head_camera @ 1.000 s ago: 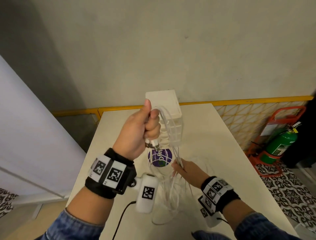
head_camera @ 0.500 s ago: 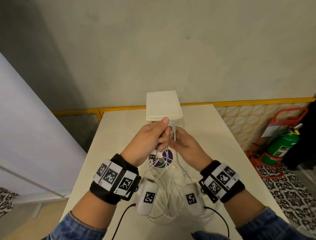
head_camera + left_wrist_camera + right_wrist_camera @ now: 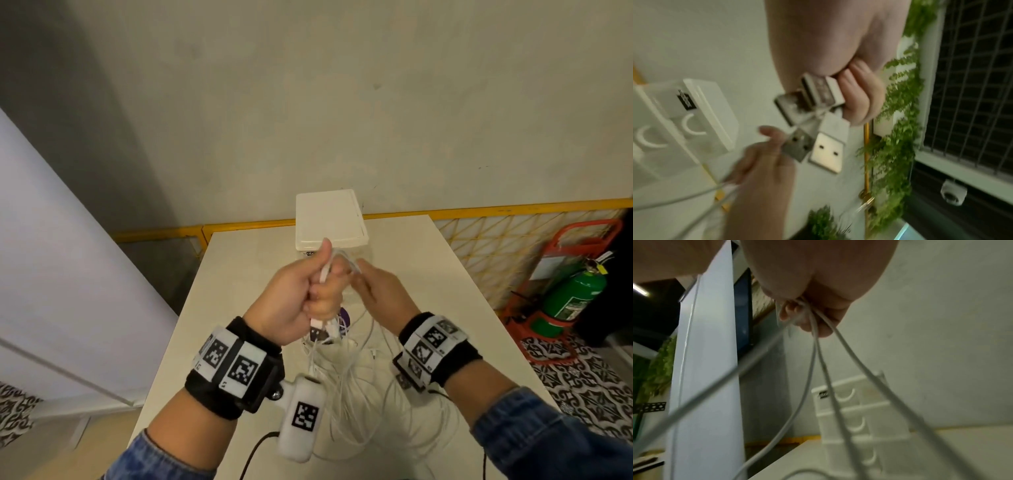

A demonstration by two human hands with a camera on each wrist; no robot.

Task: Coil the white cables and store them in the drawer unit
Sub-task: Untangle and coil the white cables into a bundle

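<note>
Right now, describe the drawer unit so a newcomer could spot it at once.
Start at the pale table against the wall. At its far edge, just beyond the two raised hands, stands the drawer unit: a small white plastic tower with a flat lid. Unlike the loose white cables nearer the person, it is rigid and boxy, with stacked translucent drawers showing curved white handles.

Table [image 3: 421, 260]: a pale, cream-coloured top is carrying everything here, its far edge lying close to the wall.
Drawer unit [image 3: 330, 219]: a white plastic unit is standing upright at the far middle of the table; the right wrist view is showing curved handles down its front.
White cables [image 3: 352, 404]: loose loops are lying in a tangle on the near middle of the table.
Purple disc [image 3: 345, 317]: it is lying flat between unit and loops, mostly hidden.
</note>
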